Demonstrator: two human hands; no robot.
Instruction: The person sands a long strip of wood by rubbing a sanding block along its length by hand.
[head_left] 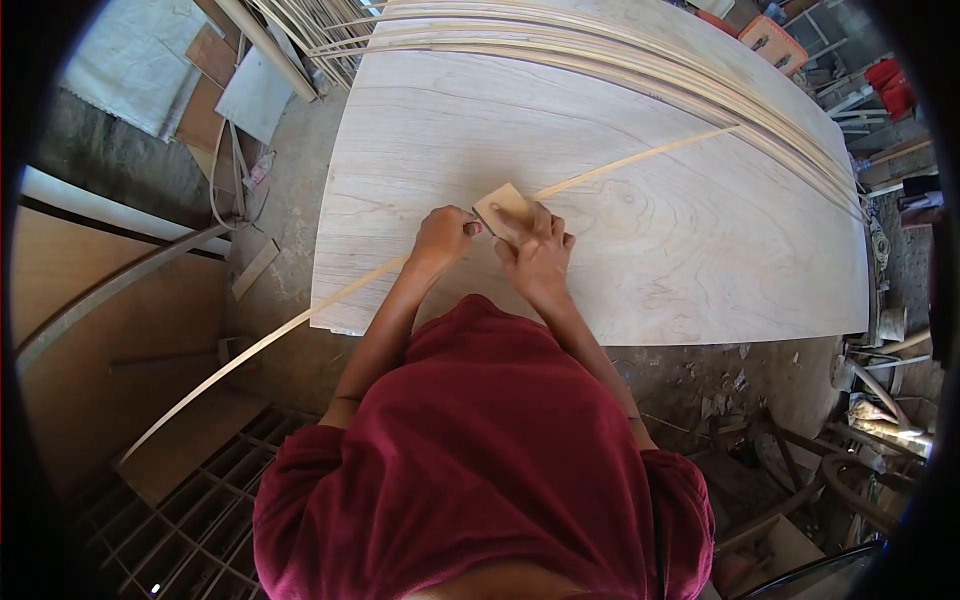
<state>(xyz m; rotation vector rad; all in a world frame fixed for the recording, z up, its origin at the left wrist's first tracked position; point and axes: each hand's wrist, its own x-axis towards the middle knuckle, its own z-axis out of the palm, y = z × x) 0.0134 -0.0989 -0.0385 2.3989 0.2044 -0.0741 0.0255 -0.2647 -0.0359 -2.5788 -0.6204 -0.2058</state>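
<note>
A long thin wooden strip (640,162) runs slantwise from the lower left, past both hands, to the upper right over the pale plywood board (420,130). My left hand (443,240) is closed around the strip near the middle of the board's front part. Just to its right, my right hand (541,258) grips a tan rectangular block (503,207) with a dark edge, which looks like a sanding block. That block sits over the strip and hides a short length of it. The strip's left end (200,390) hangs out beyond the board.
Several thin wooden strips (640,80) lie in a bundle along the board's far edge. An orange stool (773,43) stands at the back right. Wooden panels (120,310) lean at the left, above a metal grille (190,520). Scrap wood (770,560) lies at the lower right.
</note>
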